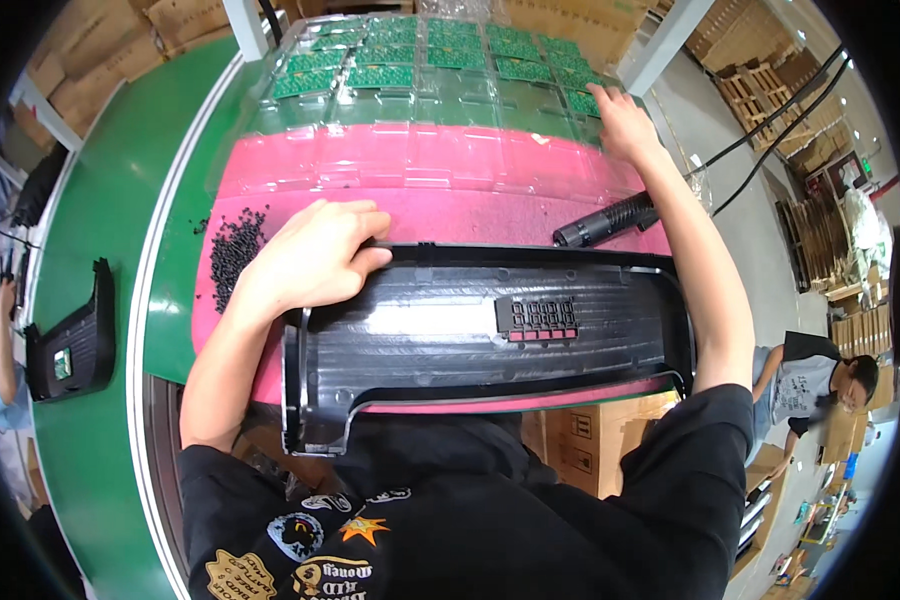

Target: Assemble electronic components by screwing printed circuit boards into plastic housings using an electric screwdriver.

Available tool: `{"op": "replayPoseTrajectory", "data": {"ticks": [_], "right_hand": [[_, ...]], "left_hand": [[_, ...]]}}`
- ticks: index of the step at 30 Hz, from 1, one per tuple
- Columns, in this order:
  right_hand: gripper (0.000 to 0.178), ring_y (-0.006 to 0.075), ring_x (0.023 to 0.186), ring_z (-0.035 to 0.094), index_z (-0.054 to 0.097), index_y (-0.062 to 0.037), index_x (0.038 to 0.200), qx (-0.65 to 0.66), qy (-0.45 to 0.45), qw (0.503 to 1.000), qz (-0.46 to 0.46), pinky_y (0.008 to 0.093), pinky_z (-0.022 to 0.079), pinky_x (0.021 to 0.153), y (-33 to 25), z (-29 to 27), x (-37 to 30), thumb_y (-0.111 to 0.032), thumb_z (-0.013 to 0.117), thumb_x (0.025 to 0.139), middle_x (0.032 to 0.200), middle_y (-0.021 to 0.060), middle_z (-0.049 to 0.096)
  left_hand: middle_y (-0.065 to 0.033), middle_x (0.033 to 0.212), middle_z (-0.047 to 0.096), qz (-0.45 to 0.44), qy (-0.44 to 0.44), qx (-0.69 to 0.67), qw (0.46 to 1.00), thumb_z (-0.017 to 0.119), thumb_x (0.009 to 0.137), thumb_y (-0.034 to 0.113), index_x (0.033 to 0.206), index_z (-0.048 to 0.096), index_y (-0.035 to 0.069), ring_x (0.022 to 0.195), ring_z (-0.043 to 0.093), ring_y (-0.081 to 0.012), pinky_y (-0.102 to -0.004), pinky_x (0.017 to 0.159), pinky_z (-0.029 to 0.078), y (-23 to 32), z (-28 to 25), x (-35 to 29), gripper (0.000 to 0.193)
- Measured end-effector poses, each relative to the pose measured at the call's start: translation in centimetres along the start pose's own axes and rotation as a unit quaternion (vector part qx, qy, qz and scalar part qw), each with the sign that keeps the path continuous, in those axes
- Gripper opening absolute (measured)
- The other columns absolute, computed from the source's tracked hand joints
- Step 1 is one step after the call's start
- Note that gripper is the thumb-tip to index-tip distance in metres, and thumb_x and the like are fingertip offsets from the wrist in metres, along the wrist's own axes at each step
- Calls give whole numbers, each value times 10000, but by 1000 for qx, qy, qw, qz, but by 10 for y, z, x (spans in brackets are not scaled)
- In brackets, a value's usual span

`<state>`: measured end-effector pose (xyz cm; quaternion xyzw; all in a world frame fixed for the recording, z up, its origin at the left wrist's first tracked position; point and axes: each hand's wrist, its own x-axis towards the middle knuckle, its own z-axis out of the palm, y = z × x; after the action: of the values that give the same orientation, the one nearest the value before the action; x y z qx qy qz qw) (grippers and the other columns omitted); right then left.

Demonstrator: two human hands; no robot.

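Note:
A long black plastic housing (420, 345) lies open side up before me, with a cut-out at its near left. My left hand (320, 255) is closed on its far left rim, fingers bent over the edge. Inside sits a small black part with digit-shaped windows and a red strip (540, 320). My right hand (625, 122) reaches to the far right, fingers apart, its fingertips at the edge of a green circuit board (582, 102). Whether they touch the board I cannot tell. That board lies in a clear plastic tray (410, 150) holding several more boards.
Black screws (235, 255) are heaped on the pink mat (470, 215) at left. A black electric screwdriver (605, 222) lies beyond the housing. On the green bench (115, 300), another black housing (75, 340) stands near a co-worker's arm. A person (810, 385) is at far right.

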<state>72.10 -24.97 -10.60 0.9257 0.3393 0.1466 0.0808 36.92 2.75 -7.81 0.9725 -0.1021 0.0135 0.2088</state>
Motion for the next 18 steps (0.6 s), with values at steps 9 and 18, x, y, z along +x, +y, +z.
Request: {"op": "replayPoseTrajectory", "data": {"ticks": [9,18], "right_hand": [[914,323,1168,552,287,-217,1506,-14,-15,999,-24,433,485,950,-3,8,21,98,604,708,1200,127,607],[589,282,928,649,466,-122,1367,142,245,959,-27,413,511,828,-24,-38,-5,-47,639,810,1009,136,685]], "left_hand": [[-170,810,557,48,-30,-123,991,689,858,200,829,509,-16,787,576,-366,-451,688,439,-9,5,7,283],[-131,868,643,85,-21,-105,991,784,761,156,945,644,0,827,613,-289,-368,745,494,-20,-11,-2,279]]}}
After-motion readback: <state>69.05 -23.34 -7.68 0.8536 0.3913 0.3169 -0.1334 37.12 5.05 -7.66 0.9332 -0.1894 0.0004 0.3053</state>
